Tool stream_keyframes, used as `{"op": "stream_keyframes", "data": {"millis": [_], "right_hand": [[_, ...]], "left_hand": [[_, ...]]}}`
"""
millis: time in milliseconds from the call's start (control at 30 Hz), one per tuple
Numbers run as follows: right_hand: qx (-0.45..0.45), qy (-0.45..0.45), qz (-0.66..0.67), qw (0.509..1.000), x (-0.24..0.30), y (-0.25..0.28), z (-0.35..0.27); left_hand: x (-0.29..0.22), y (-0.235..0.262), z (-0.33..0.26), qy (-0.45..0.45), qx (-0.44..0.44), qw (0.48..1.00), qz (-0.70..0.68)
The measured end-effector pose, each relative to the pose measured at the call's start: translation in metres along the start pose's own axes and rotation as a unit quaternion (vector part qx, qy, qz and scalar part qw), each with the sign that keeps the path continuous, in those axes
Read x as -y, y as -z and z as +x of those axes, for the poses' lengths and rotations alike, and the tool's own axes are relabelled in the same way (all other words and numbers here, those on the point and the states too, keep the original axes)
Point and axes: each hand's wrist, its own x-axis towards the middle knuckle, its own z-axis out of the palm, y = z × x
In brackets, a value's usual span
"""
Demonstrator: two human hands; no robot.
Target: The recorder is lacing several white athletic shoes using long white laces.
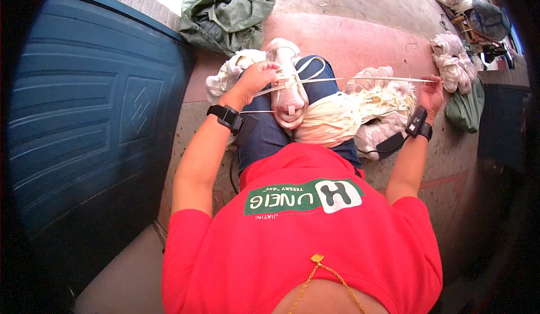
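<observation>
Strips of pale cream cloth lie heaped in your lap (337,120), and one long thin strip (360,80) runs taut between your two hands. Your left hand (256,80) is closed around the strip's left end, fingers curled tight, right against the pink shoe (288,92) that rests sole-up on your raised knee. The strip passes across that shoe. Your right hand (432,92) is held well out to the side, pinching the strip's far end between thumb and fingertips, the other fingers loosely curled. Each wrist carries a black band (228,117). Your legs, in blue jeans (264,134), stretch out over a reddish concrete floor (365,38). A blue panelled door (95,111) stands close on your left. A crumpled green sack (225,10) lies on the floor beyond the shoe, and more bundles of whitish cloth (453,61) sit near your right hand, beside another green bag (466,109).
</observation>
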Motion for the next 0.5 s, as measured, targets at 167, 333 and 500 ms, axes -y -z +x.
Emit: {"op": "stream_keyframes", "data": {"millis": [167,333,500], "right_hand": [[0.044,0.042,0.198,0.978,0.020,0.013,0.021],[0.075,-0.121,-0.084,0.986,-0.013,-0.006,0.022],[0.184,-0.114,-0.589,0.778,-0.133,-0.098,-0.020]], "left_hand": [[0.014,0.003,-0.002,-0.033,-0.007,0.999,-0.031],[0.014,-0.001,-0.011,-0.049,-0.117,0.945,0.301],[0.014,-0.009,-0.022,-0.109,-0.143,0.875,0.449]]}}
